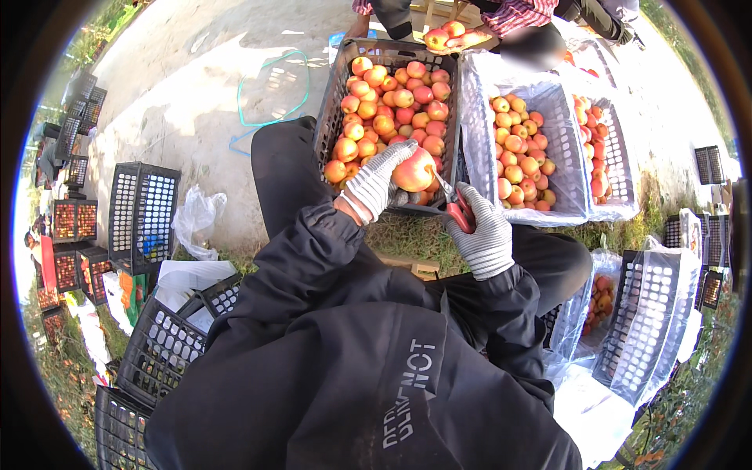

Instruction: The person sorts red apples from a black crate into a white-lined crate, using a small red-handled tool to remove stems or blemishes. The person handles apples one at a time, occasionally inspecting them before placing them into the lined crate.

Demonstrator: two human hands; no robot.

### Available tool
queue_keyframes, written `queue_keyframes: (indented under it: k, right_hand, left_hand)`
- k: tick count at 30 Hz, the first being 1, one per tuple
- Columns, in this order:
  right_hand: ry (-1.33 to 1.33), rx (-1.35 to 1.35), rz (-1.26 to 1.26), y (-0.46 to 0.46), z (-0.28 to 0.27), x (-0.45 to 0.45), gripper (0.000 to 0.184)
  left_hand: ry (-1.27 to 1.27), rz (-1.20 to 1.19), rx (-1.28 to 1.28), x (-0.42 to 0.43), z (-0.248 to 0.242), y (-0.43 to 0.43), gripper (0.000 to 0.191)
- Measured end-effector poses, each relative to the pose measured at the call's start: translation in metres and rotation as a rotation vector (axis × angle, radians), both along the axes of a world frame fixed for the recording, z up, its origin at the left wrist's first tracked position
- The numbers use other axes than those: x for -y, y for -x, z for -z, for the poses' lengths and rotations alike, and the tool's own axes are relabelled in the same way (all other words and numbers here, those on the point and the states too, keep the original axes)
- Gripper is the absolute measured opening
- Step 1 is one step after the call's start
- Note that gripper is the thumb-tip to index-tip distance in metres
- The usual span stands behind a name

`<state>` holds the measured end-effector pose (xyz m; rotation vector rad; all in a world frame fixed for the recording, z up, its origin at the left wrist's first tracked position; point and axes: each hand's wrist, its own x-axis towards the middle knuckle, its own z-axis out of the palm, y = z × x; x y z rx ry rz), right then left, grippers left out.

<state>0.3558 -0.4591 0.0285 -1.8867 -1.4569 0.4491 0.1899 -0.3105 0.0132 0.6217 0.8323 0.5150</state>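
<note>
My left hand [382,176], in a grey-and-white striped knit glove, is closed around a red-and-yellow apple [413,170]. In my right hand [483,235], gloved the same way, is a pair of small red-handled snips [460,212]. Their metal tips touch or nearly touch the apple's right side; the exact contact is too small to tell. Both hands are over the near edge of a black plastic crate [326,111] full of loose apples [383,124]. Right of it stands a crate lined with clear plastic film [573,153], with more apples [521,154] inside.
Across the crates, a person's hand [470,40] holds apples. Another lined crate [624,176] stands farther right. At left are an upright black crate [141,217] and a crumpled plastic bag [198,220]. A turquoise strap [239,97] lies on the concrete. Lined crates [637,317] flank my right side.
</note>
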Motion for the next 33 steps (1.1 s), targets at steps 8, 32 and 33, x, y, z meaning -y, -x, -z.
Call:
queue_keyframes:
  k: [8,32,33]
  right_hand:
    - [0.020,-0.400,0.051,-0.018,0.022,0.009,0.073]
    - [-0.540,-1.908,0.296,-0.132,0.094,-0.020,0.062]
    - [-0.615,-1.832,0.323,-0.159,0.098,-0.021,0.061]
  left_hand:
    - [0.087,0.012,0.211,-0.004,0.020,-0.014,0.035]
    - [-0.918,0.266,-0.132,0.010,0.037,-0.128,0.078]
    - [-0.861,0.265,-0.150,0.004,0.043,-0.125,0.075]
